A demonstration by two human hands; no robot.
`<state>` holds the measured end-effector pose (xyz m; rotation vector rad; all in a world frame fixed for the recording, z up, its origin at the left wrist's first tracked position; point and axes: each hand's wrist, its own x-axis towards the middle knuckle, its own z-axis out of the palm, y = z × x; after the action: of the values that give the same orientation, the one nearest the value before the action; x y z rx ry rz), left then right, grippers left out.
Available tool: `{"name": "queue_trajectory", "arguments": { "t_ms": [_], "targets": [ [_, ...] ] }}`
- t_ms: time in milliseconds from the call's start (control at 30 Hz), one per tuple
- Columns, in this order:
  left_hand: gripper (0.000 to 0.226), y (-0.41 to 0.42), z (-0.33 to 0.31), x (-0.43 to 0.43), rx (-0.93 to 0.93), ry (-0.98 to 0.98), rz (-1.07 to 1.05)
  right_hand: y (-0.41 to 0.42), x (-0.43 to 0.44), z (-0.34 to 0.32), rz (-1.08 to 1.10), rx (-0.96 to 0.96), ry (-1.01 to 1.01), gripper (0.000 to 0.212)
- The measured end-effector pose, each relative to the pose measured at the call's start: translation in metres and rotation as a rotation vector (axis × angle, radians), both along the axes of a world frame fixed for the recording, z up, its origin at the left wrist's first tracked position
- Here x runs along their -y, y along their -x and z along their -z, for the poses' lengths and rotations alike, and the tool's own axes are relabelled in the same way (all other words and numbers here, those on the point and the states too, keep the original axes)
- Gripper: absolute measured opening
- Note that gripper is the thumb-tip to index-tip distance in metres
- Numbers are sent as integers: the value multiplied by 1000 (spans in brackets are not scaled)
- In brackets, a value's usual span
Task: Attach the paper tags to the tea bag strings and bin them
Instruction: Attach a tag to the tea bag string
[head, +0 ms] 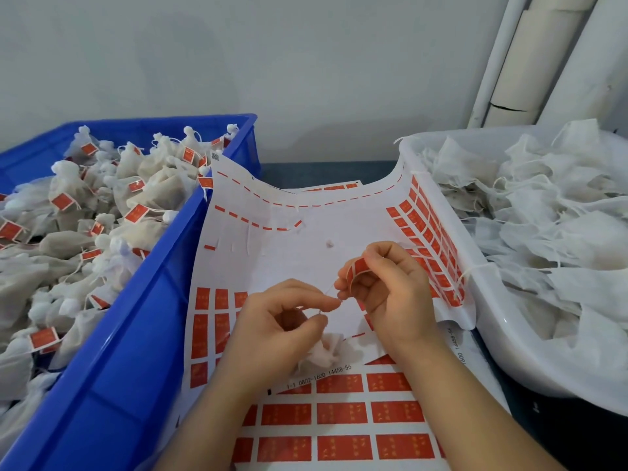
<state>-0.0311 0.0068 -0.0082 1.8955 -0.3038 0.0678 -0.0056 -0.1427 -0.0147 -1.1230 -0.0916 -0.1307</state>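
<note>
Nearest me lies a sheet of red tags (339,414). Above it, fingers of my left hand (282,324) pinch the string (330,291) of a tea bag (326,351) resting on the sheet. Fingers of my right hand (390,290) pinch one peeled tag (356,268) just beside the string. Next, I judge, the tag must fold round the string, before dropping into the blue bin (142,334).

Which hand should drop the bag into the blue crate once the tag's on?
Left, probably. The left hand pinches the string, the tea bag sits just under it, and the blue crate is on that side. The right hand holds only the red tag.
</note>
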Motion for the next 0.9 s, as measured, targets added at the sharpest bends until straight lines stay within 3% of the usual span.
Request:
{"name": "queue_trajectory", "arguments": {
  "t_ms": [167, 333, 600, 800, 900],
  "targets": [
    [37, 1, -2, 2, -9, 11, 19, 2, -1, -2, -11, -2, 26, 25],
    [45, 0, -2, 0, -77, 94, 2, 2, 2, -5, 116, -86, 54, 22],
    [42, -2, 0, 0, -92, 79, -36, -1, 2, -6, 211, -167, 32, 6],
    [48, -3, -2, -2, -88, 132, -61, -1, 2, -7, 134, -227, -52, 29],
    [51, -3, -1, -3, -89, 143, -66, 0, 3, -8, -56, -195, -151, 24]
  ]
}}
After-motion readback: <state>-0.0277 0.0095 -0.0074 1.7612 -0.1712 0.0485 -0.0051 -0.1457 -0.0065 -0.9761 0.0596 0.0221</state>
